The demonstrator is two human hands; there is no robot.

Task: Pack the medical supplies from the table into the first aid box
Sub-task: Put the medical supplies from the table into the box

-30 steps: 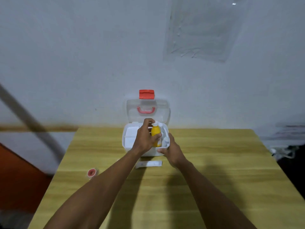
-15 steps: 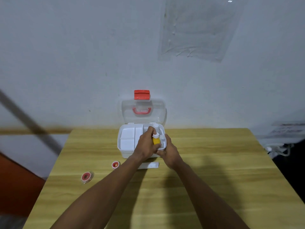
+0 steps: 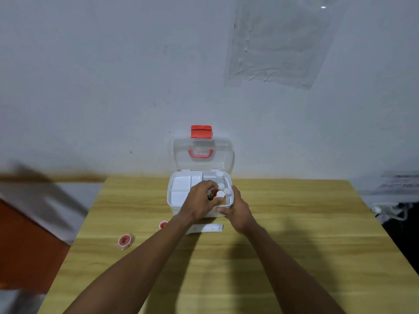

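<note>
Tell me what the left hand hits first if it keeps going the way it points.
Likely the white-capped bottles in the box's right compartment: the left hand points up-right at them. Depth is unclear.

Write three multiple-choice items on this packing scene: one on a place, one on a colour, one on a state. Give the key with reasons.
1. Where does the flat white packet lie?
A. inside the box
B. on the table in front of the box
C. on the floor

2. What colour is the latch on the lid?
A. red
B. blue
C. green

3. How does the first aid box stand?
A. shut and latched
B. lid lying flat on the table
C. open, lid upright

Key:
1 B, it rests on the wooden table at the near side of the box.
2 A, the latch at the top of the clear lid is red.
3 C, the lid stands up behind the tray while the left hand and right hand work at the bottles.
</note>
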